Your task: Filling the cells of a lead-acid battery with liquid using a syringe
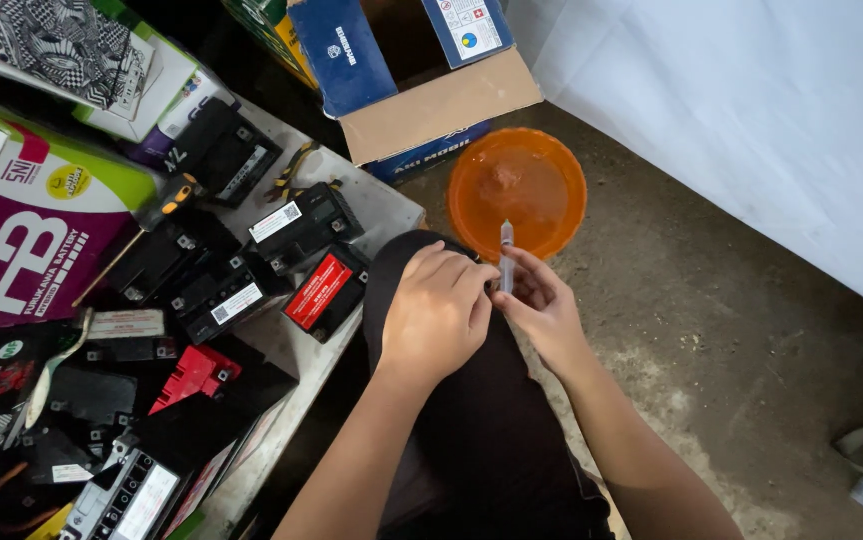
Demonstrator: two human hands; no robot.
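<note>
Both hands meet over the person's knee, which is clad in dark cloth. The left hand (pixel 438 312) is curled shut, knuckles up, over something small and dark resting on the knee; what it grips is mostly hidden beneath the fingers. The right hand (pixel 541 305) pinches a slim, clear plastic syringe (pixel 506 255) between thumb and fingers, holding it upright with its tip pointing away from the body, just beside the left hand's fingertips. Holding it vertical probably keeps any liquid from running out.

Just beyond the hands, on the gritty concrete floor (pixel 711 330), sits a round, translucent orange plastic basin (pixel 517 190), placed close enough to catch drips.

To the left, a pale counter (pixel 381 205) carries several small, boxy black batteries; one has a red label (pixel 323 292), another a white label (pixel 303 222). A red plastic cap strip (pixel 194 375) lies nearer. Behind stand glossy printed cartons and an open cardboard box (pixel 431 100) with blue sides. A white sheet (pixel 751 130) hangs on the right.
</note>
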